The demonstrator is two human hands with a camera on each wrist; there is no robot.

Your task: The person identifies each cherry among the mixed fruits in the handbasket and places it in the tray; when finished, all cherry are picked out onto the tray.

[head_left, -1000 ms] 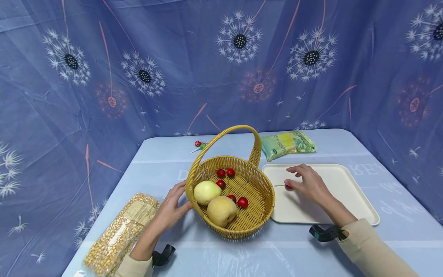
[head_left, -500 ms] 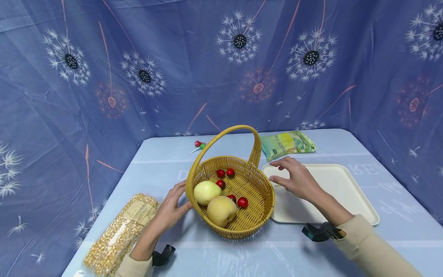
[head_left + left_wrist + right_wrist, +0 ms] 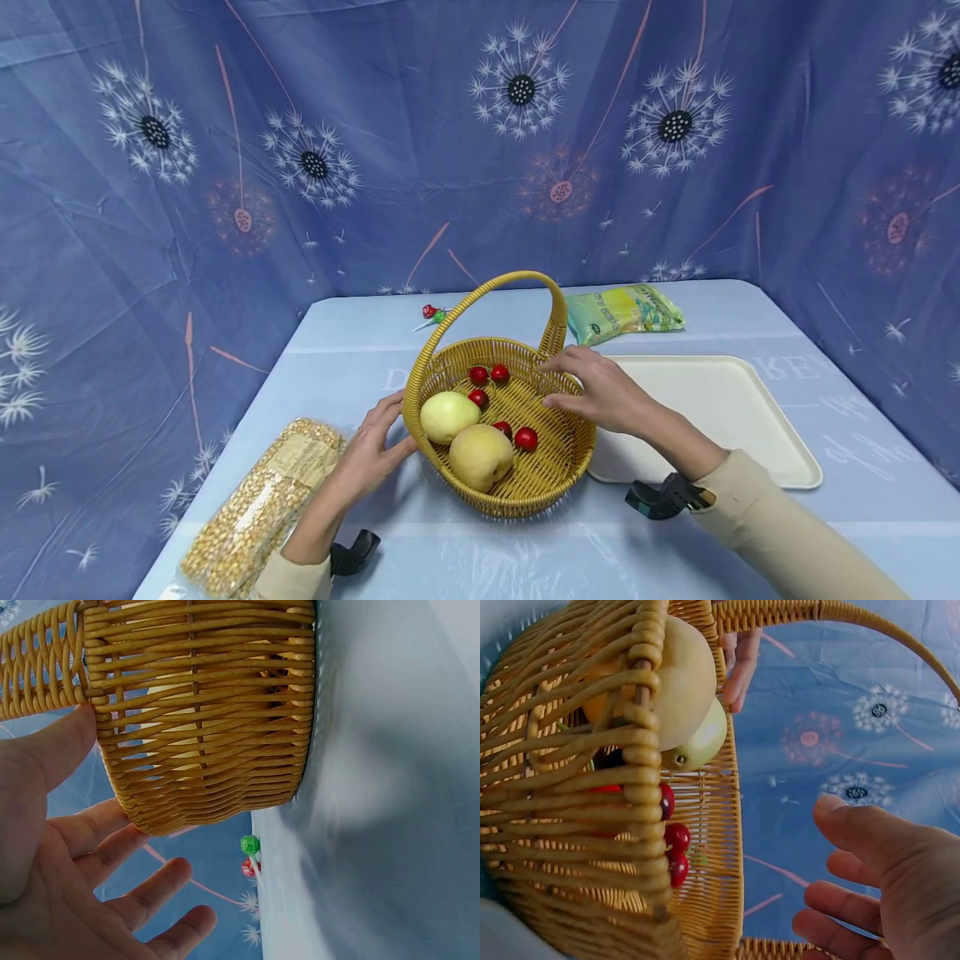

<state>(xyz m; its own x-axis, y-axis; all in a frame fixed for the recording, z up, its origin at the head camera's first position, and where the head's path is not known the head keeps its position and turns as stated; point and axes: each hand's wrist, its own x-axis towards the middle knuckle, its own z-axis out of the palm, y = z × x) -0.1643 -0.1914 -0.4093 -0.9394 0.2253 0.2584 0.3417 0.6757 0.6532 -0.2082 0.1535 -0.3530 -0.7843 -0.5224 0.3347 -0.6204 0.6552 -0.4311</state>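
Note:
A yellow wicker basket point(image 3: 555, 467) with a tall handle stands mid-table. Inside lie several red cherries point(image 3: 527, 439), a peach-like fruit point(image 3: 481, 458) and a pale yellow-green fruit point(image 3: 448, 417) that looks like a pear. My left hand point(image 3: 369, 450) rests against the basket's left side; in the left wrist view its thumb touches the weave and the other fingers spread. My right hand point(image 3: 600, 390) hovers over the basket's right rim, thumb and fingers apart, with nothing seen between them in the right wrist view. The tray spot under this hand is hidden.
A cream tray point(image 3: 735, 417) lies right of the basket. Behind it is a green and yellow packet point(image 3: 626, 312). A clear bag of corn kernels point(image 3: 262, 508) lies beside my left forearm. Red and green lollipops point(image 3: 435, 315) are at the back, before a blue curtain point(image 3: 420, 125).
My right hand has moved left from above the tray to the basket's right rim. The stemmed cherry seen on the tray earlier is now out of sight. My left hand has stayed still.

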